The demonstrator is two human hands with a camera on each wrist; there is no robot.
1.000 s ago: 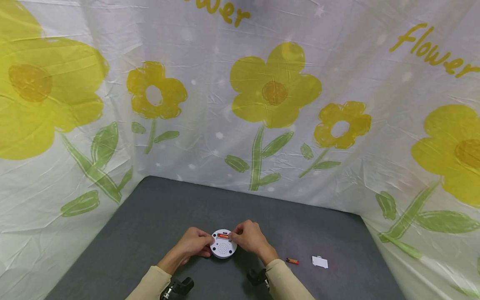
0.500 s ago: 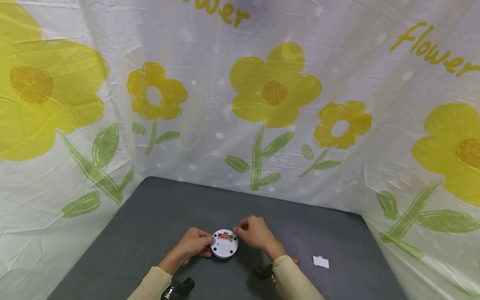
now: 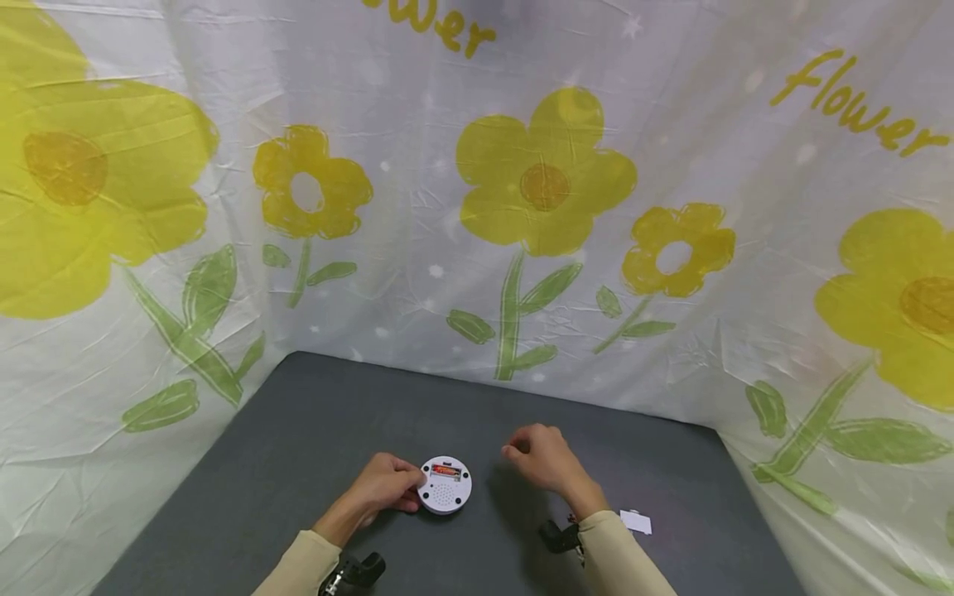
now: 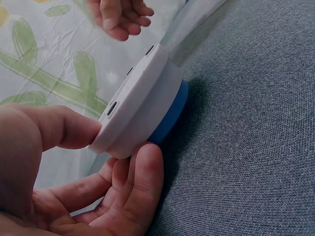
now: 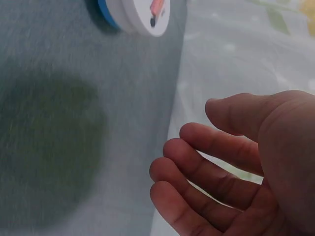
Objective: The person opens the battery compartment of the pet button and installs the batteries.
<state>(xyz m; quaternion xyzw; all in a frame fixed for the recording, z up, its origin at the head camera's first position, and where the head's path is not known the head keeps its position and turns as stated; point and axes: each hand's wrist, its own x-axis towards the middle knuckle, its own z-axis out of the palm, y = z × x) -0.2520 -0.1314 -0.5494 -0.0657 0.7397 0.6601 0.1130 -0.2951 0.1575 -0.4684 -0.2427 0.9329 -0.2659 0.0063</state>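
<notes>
A round white device (image 3: 445,497) with a speaker grille lies with its battery side up on the dark table. An orange-red battery (image 3: 445,470) sits in its uncovered slot. My left hand (image 3: 389,482) grips the device's left edge, thumb on the upper face and fingers against the side. In the left wrist view, a blue part (image 4: 170,112) shows under the white body. Off to the right of the device, my right hand (image 3: 547,459) is in the air, holding nothing. Its fingers are loosely bent and apart from the thumb in the right wrist view.
A white battery cover (image 3: 636,521) lies on the table (image 3: 358,397) beyond the right sleeve (image 3: 622,555). A flower-printed curtain (image 3: 417,331) hangs along the table's back and sides.
My right hand has come off the battery slot and moved right, away from the device. The loose battery seen earlier is now hidden behind the right forearm. My left hand keeps its grip.
</notes>
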